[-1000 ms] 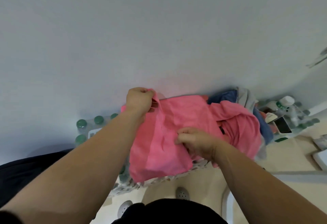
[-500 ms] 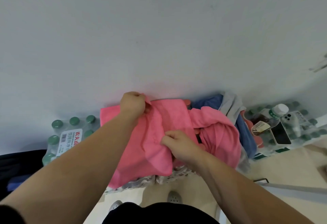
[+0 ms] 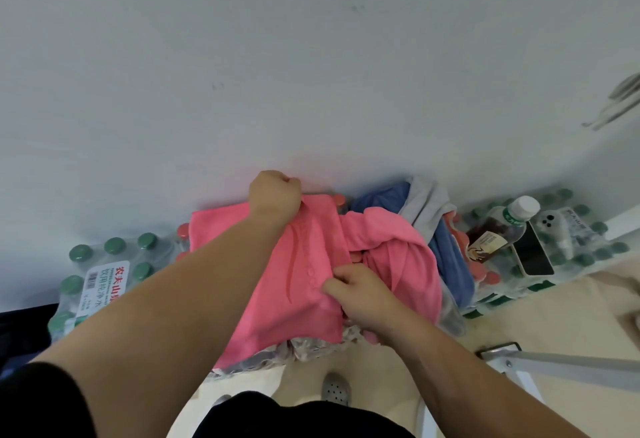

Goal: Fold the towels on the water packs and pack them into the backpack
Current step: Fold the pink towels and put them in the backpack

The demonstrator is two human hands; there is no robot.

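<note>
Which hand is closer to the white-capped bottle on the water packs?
Right. The right hand pinches the pink towel at its near edge, left of the bottle; the left hand grips the towel's far edge, farther left by the wall.

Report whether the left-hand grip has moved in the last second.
Yes. The left-hand grip, holding the pink towel, has shifted right, away from the green-capped water pack.

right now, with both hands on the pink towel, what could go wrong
The pink towel overhangs the front of the water pack and may slip to the floor. The bunched pink towel lies against it beside the right hand, so a pull might drag it along, toward the bottle and phone.
</note>
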